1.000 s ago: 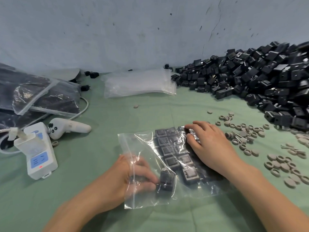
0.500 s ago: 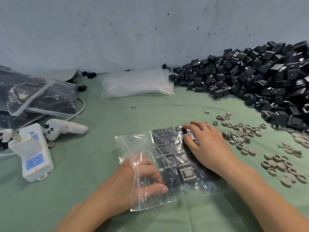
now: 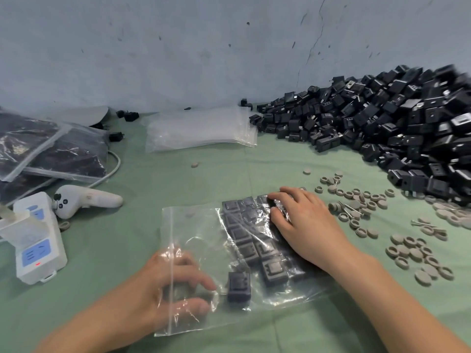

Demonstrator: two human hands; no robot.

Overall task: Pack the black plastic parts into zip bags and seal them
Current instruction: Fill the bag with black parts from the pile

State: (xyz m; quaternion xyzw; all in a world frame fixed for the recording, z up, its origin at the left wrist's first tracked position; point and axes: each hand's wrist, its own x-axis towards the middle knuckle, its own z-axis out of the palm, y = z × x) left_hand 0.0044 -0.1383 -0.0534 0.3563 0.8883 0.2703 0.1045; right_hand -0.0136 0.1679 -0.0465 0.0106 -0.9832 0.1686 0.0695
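Currently the left hand [image 3: 175, 289] sits inside the mouth of the clear zip bag [image 3: 193, 225], fingers loosely extended and grasping nothing. Its fingertips end just beside a single black part [image 3: 238, 289] lying loose in the bag. The right hand [image 3: 305, 225] rests palm-down on top of the bag, fingers slightly bent, pressing on the rows of black parts [image 3: 244, 235] packed flat inside; it grasps nothing. The bag lies unsealed on the green table cover [image 3: 127, 238].

- Right of the bag: scattered grey rings [image 3: 407, 250].
- Far right, against the wall: the pile of loose black parts [image 3: 395, 128].
- Behind the bag: a stack of empty zip bags [image 3: 201, 129].
- Far left: filled bags [image 3: 58, 149], a white controller [image 3: 86, 200] and a white box-shaped device [image 3: 38, 240].
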